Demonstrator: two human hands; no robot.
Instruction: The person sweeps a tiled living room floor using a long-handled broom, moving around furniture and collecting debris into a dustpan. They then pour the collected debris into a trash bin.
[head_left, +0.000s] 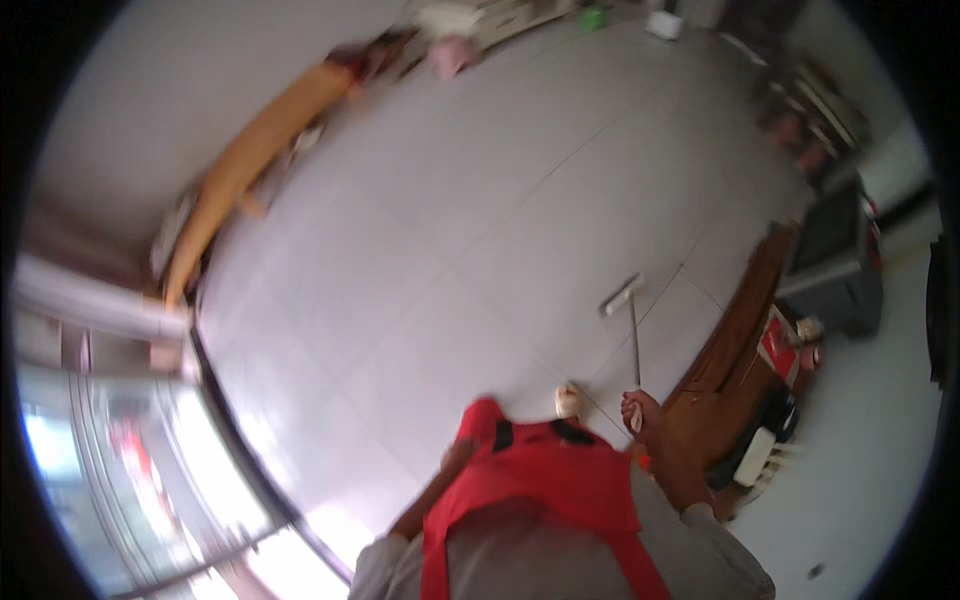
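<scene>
My right hand (636, 411) is closed around the handle of a small brush-like tool (635, 341) with a wide, pale and dark head. The tool points away from me, its head over the pale tiled floor; whether it touches the tiles cannot be told. My left arm hangs beside the red apron (540, 465), and my left hand (454, 453) is dim and blurred at the apron's left edge, its fingers not clear. One foot in a light shoe (568, 402) shows beyond the apron.
A brown wooden cabinet (686, 420) stands close on my right, with a grey boxy television (829, 255) and small items on it. A long orange-brown wooden bench (247, 161) lies at the far left. Glass doors (210, 450) are at lower left. A pink bin (452, 56) and a green object (593, 19) stand far ahead.
</scene>
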